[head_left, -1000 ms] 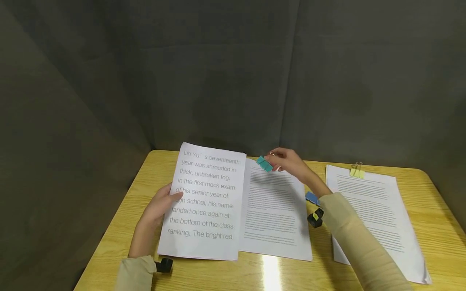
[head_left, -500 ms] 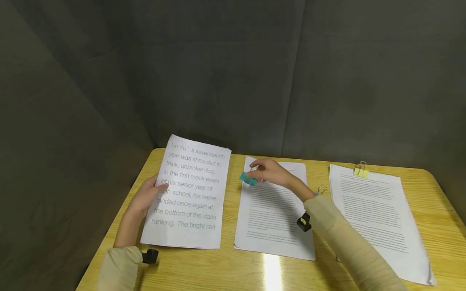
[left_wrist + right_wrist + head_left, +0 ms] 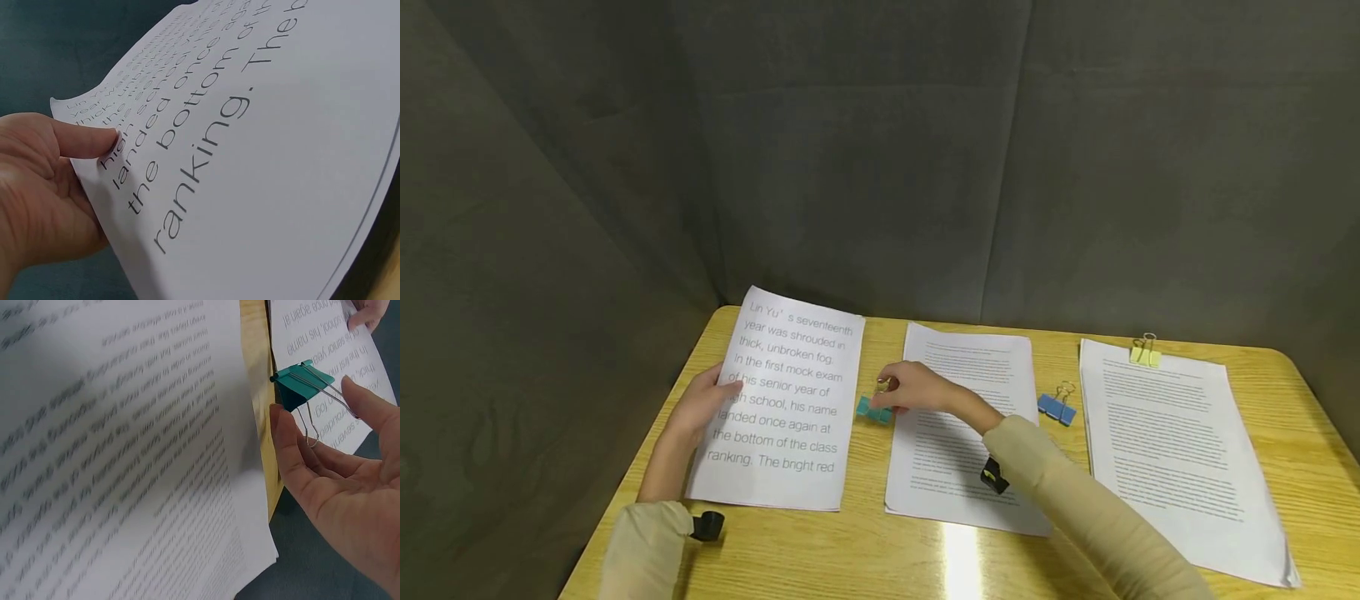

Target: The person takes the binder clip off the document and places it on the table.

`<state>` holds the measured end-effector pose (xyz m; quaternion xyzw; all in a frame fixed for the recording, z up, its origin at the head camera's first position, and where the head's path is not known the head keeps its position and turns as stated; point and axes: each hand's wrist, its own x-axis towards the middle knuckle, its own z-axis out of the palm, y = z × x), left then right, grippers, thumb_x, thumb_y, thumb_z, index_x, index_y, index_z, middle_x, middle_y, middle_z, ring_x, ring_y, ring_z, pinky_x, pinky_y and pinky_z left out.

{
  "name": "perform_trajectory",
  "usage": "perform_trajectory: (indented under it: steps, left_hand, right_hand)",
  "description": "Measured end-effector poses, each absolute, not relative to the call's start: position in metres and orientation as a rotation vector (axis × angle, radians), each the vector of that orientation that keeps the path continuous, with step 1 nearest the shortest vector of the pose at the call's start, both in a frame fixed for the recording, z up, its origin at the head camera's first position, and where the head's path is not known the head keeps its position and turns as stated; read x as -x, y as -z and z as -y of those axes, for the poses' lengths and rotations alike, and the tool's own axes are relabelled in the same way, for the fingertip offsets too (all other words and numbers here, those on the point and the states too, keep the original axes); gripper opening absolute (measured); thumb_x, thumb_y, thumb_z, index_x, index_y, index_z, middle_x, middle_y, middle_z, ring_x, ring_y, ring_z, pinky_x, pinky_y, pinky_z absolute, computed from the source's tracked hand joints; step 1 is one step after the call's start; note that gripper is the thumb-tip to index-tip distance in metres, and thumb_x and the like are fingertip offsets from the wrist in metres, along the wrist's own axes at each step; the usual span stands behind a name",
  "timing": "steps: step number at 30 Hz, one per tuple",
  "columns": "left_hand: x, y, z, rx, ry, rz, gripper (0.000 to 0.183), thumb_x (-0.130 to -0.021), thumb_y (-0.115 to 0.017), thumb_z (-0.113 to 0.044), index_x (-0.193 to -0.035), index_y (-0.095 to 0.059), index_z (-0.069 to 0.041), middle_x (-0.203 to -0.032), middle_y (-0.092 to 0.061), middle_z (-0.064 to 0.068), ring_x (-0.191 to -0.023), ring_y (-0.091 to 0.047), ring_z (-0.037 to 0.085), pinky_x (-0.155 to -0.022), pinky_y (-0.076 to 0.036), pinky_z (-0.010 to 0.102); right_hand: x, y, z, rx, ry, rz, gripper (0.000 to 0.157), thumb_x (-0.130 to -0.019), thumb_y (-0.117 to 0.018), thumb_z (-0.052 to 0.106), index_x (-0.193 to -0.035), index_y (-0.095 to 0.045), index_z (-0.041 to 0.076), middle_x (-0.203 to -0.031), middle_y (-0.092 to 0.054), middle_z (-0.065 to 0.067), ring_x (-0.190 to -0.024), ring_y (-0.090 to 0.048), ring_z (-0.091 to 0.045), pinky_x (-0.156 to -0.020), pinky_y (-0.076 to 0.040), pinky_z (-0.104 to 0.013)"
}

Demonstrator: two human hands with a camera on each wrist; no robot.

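Observation:
My left hand holds a stack of large-print paper sheets by its left edge, tilted up, with the thumb on top and the other fingers hidden behind. My right hand holds a teal binder clip between thumb and fingers, over the gap between the large-print stack and the middle stack. In the right wrist view the teal binder clip has its wire handles toward the palm, the thumb at one handle and a fingertip at the clip's lower edge.
A stack of small-print paper lies under my right forearm. Right of it is a blue binder clip. Further right, another paper stack carries a yellow binder clip at its top edge. A dark curtain hangs behind the table.
My left hand has carried the large-print sheets left, off the middle stack. My right hand has brought the teal binder clip left and lower, uncovering the blue clip.

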<state>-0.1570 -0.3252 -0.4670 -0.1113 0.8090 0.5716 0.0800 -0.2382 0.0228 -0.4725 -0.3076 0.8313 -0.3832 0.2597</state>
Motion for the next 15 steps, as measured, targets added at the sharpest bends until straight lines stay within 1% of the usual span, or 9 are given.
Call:
perform_trajectory:
  steps: [3,10,15]
  left_hand:
    - [0.159,0.471,0.327,0.350,-1.706,-2.428,0.052,-0.108,-0.045,-0.009,-0.156,-0.034,0.007,-0.124,-0.061,0.025,-0.089,-0.065,0.017,-0.075,-0.054,0.031]
    - [0.161,0.480,0.328,0.403,-1.681,-2.443,0.053,-0.108,-0.046,-0.010,-0.157,-0.033,0.006,-0.134,-0.057,0.027,-0.096,-0.063,0.020,-0.078,-0.051,0.030]
    - [0.163,0.483,0.329,0.426,-1.670,-2.457,0.054,-0.108,-0.046,-0.009,-0.157,-0.033,0.007,-0.136,-0.055,0.028,-0.101,-0.061,0.023,-0.079,-0.050,0.031]
  right_hand:
    - [0.236,0.476,-0.018,0.854,1.018,-2.265,0.057,-0.096,-0.072,0.027,-0.137,-0.057,-0.012,-0.097,-0.074,-0.009,-0.073,-0.071,-0.021,-0.077,-0.056,-0.030]
    - [0.231,0.479,-0.011,0.831,0.982,-2.283,0.040,-0.095,-0.075,0.025,-0.120,-0.067,-0.005,-0.096,-0.072,-0.007,-0.068,-0.067,-0.019,-0.064,-0.052,-0.025]
    - [0.230,0.480,-0.009,0.819,0.977,-2.303,0.037,-0.094,-0.076,0.025,-0.116,-0.070,-0.004,-0.091,-0.071,-0.004,-0.064,-0.064,-0.014,-0.061,-0.050,-0.023]
